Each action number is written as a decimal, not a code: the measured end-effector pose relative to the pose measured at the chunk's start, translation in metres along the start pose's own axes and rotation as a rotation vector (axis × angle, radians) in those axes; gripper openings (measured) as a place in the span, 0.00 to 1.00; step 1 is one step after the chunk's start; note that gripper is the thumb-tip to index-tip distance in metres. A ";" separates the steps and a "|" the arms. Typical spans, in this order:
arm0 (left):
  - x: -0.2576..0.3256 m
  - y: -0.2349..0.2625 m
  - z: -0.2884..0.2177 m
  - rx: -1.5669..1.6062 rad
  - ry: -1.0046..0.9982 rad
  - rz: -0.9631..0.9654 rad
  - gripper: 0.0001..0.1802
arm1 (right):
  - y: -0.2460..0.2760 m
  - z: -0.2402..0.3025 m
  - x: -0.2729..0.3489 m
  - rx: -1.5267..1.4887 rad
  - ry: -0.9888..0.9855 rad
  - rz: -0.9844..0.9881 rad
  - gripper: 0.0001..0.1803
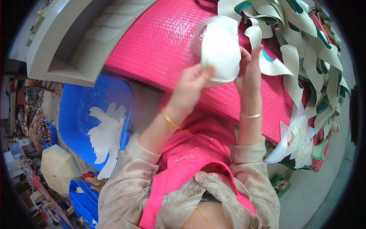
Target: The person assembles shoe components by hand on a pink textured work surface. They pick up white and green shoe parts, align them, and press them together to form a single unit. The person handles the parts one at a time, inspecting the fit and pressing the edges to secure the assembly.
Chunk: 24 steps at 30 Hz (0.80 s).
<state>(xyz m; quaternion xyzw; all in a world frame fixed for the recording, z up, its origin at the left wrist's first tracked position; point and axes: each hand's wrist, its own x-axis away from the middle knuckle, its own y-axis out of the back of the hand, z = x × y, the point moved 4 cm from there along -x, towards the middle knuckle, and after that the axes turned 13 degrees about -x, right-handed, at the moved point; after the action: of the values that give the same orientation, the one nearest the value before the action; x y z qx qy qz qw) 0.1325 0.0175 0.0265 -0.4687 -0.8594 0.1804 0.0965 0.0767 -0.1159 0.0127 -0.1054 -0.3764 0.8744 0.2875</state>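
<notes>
Both my hands hold one curved white cut piece (220, 47), raised over the pink textured table cover (160, 42). My left hand (192, 86) grips its lower left edge, thumb on the front. My right hand (249, 70) pinches its right side with fingers stretched upward. The piece is blurred at its top left edge. A gold bangle sits on each wrist.
A heap of white and teal cut pieces (305, 42) covers the table's right side, with more white pieces (299, 141) at its right corner. A blue tub (76, 110) at left holds a stack of white pieces (106, 133). A grey shelf (72, 42) stands at the upper left.
</notes>
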 end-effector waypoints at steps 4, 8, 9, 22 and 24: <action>-0.007 0.024 -0.038 -0.189 0.000 0.163 0.16 | -0.032 0.006 0.013 0.254 -0.114 0.207 0.23; -0.009 0.043 -0.049 -0.549 -0.038 0.128 0.15 | -0.051 -0.003 0.006 0.368 -0.022 0.249 0.19; -0.014 0.047 -0.051 -0.808 -0.022 0.024 0.18 | -0.046 -0.012 -0.002 0.543 0.113 0.221 0.17; -0.059 0.135 0.005 -0.901 -0.082 -0.589 0.34 | -0.085 0.012 0.004 1.350 1.253 -0.042 0.27; -0.060 0.127 -0.001 -1.080 -0.097 -0.676 0.30 | -0.055 0.017 -0.043 1.322 1.126 -0.036 0.26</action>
<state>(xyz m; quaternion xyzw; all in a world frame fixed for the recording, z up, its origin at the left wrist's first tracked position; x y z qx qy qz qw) 0.2636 0.0299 -0.0234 -0.1456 -0.9331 -0.2973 -0.1406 0.1287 -0.1206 0.0624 -0.3280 0.4053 0.7269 0.4470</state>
